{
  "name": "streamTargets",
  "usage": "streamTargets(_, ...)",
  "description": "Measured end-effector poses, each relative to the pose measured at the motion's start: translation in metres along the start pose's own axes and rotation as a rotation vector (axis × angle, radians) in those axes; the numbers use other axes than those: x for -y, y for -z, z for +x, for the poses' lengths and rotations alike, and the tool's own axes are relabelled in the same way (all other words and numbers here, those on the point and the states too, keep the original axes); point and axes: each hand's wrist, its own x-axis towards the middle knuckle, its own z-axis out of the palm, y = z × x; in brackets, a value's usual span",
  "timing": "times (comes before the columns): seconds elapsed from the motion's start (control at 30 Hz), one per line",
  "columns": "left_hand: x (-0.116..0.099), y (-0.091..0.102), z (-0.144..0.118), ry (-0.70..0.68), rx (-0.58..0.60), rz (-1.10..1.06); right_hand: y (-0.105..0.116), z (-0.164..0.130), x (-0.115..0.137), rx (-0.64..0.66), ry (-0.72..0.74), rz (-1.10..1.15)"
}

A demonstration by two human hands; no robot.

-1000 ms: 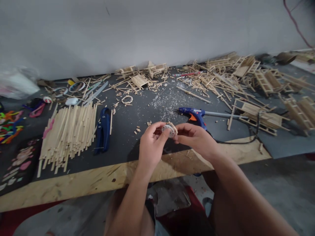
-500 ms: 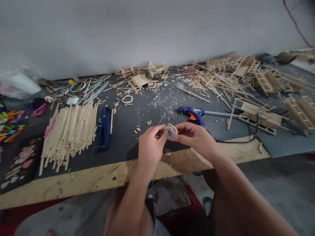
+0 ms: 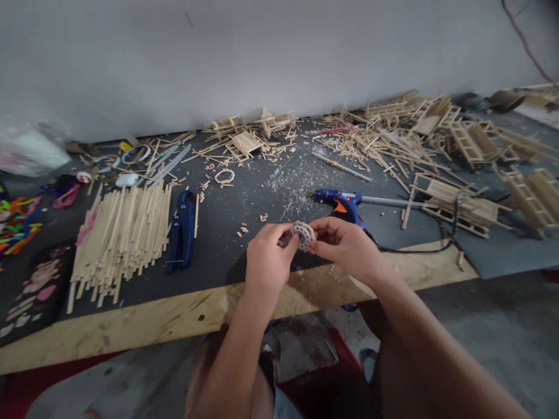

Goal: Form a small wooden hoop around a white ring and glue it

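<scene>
Between my two hands, above the table's front edge, is a small grey ring (image 3: 303, 243) with round holes and pale wooden bits along its rim. My left hand (image 3: 267, 256) is closed, pinching the ring from the left with the thumb across its face. From the other side, my right hand (image 3: 345, 247) holds the rim between thumb and fingers. A blue glue gun (image 3: 345, 201) with an orange trigger lies just beyond my right hand. Short cut stick pieces (image 3: 243, 228) lie beyond my left hand. Farther back is a small ring of wooden pieces (image 3: 224, 177).
At left lie many thin wooden sticks (image 3: 124, 238), a blue hand cutter (image 3: 182, 230) and a dark patterned case (image 3: 37, 291). Loose sticks (image 3: 358, 142) and small stick-built frames (image 3: 463, 201) crowd the back and right. A black cord (image 3: 414, 251) runs from the glue gun.
The ring has turned slightly, so more of its holed face shows. Both hands keep their grip in nearly the same place, and the view has shifted very slightly.
</scene>
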Motion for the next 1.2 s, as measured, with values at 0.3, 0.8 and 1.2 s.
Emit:
streamTargets(0.3, -0.003, 0.0003, -0.0021, 0.033, 0.04, 0.075, -0.0021, -0.001, -0.0027, 0.004, 0.0, -0.041)
streamTargets(0.8, -0.0076, 0.0032, -0.0015, 0.078, 0.105, 0.076, -0.0012, -0.0009, -0.0018, -0.001, -0.014, -0.05)
streamTargets(1.2, -0.005, 0.006, -0.0013, 0.085, 0.097, 0.053, 0.0011, 0.0016, -0.0083, -0.028, 0.014, -0.002)
